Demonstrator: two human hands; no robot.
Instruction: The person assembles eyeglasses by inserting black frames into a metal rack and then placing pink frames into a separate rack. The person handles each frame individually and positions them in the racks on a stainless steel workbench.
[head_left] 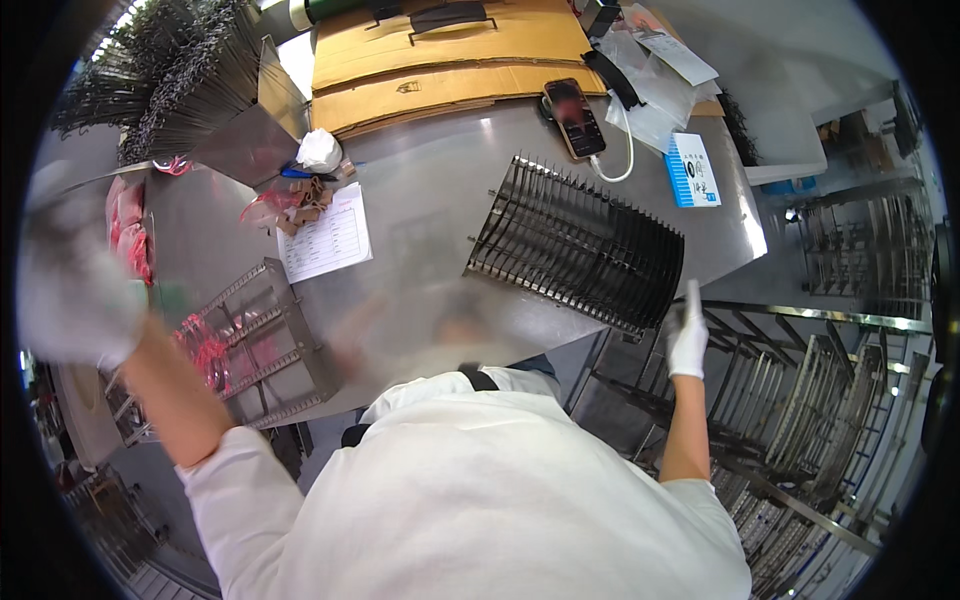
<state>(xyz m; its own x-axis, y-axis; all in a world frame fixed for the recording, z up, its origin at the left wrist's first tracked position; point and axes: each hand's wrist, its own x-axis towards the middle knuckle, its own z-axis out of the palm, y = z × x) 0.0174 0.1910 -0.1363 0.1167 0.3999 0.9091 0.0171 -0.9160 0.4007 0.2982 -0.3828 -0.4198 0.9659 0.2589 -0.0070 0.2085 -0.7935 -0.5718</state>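
Observation:
A slatted dark metal rack (580, 245) with rows of thin curved blades lies tilted on the steel table (430, 230). My right hand (688, 335), in a white glove, is at the rack's lower right corner with a finger stretched upward. Whether it touches the rack I cannot tell. At the far left my gloved left hand (80, 290) is smeared by motion, so its fingers and anything in them cannot be made out. Below it, an empty-looking metal frame (265, 345) with notched bars sits at the table's left edge, with pink ties (205, 350) beside it.
Bundles of dark wire-like rods (185, 80) stand at the back left. A cardboard box (450, 65) lies at the back, near a phone (573, 118) with a white cable. Printed paper (330, 235) and a blue-and-white card (692, 170) lie on the table. Metal racks (800, 400) stand right.

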